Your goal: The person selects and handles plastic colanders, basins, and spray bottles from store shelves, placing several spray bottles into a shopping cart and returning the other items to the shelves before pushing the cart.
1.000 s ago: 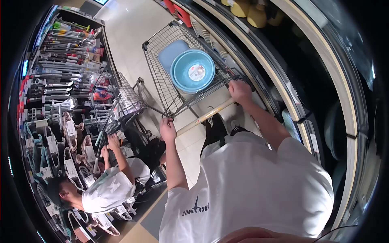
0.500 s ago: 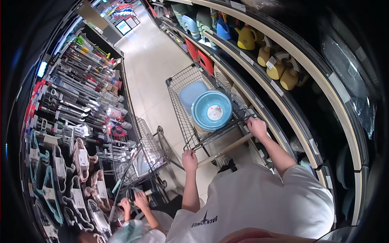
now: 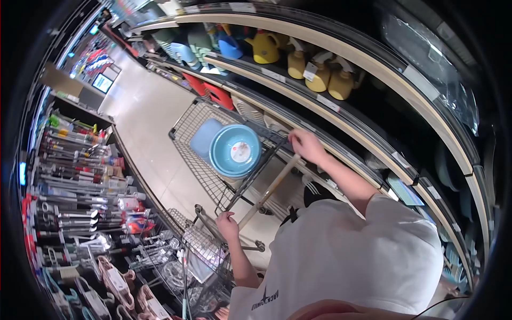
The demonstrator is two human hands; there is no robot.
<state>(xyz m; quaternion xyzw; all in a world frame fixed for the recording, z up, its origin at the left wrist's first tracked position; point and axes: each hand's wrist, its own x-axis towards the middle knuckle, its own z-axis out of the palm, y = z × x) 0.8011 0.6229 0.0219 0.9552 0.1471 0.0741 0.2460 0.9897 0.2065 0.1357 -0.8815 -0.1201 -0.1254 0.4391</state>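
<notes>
A wire shopping cart [image 3: 184, 125] stands in front of me, tilted in my view. My left hand [image 3: 228, 225] is closed on the near left corner of its frame. At the near right corner, my right hand [image 3: 305, 144] curls round the frame beside the shelf. The beige handle bar [image 3: 269, 192] runs between my hands, with neither wrapped round its middle. Inside the cart sits a round blue basin [image 3: 221, 152] with a white label [image 3: 240, 152] at its bottom. A flat light-blue plastic item [image 3: 205, 137] lies beside the basin, partly covered by it.
Close on the left is a second wire cart [image 3: 205, 253]. Mops and brushes [image 3: 80, 184] and hangers [image 3: 114, 280] hang along the left. The right shelf holds a yellow watering can [image 3: 264, 47] and yellow spray bottles [image 3: 317, 77]. Tiled floor [image 3: 141, 112] stretches ahead.
My view has turned, so the cart and shelves sit further left and more tilted. Both hands stay at the cart. The other person's hands on the second cart have mostly left the view.
</notes>
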